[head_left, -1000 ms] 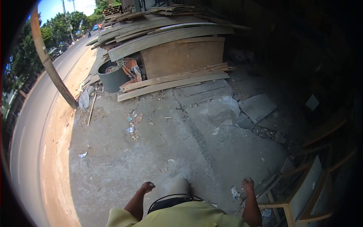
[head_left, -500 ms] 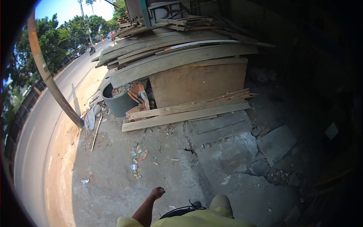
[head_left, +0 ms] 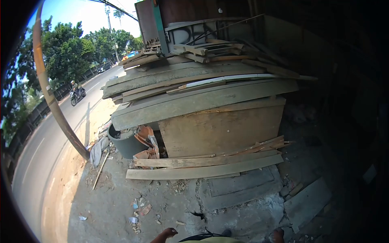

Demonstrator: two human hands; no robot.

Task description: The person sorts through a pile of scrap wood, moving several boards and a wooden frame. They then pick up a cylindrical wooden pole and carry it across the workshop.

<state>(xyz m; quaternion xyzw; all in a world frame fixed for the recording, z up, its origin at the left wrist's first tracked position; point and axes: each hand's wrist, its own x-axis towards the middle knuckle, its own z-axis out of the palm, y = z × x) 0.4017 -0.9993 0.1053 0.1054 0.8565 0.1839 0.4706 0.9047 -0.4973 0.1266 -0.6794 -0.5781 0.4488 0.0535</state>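
My left hand [head_left: 167, 233] hangs at the bottom edge over cracked concrete ground [head_left: 170, 202], fingers curled in and holding nothing. Only a small part of my right hand [head_left: 277, 235] shows at the bottom edge, too little to read its fingers. Ahead stands a tall stack of weathered wooden planks [head_left: 194, 87] lying on top of a plywood board [head_left: 221, 131]. Two long planks [head_left: 202, 171] lie on the ground in front of the board, well beyond both hands.
A grey round tub [head_left: 123, 145] with orange scraps sits left of the board. A leaning pole [head_left: 52, 101] meets the ground near flat stones. Broken concrete slabs [head_left: 306, 204] lie at the right. A motorcycle [head_left: 77, 94] rides on the road at the left. Litter dots the ground.
The view has tilted up and moved closer to the plank stack. Both hands have dropped toward the bottom edge; the right hand, out of sight half a second ago, barely shows again.
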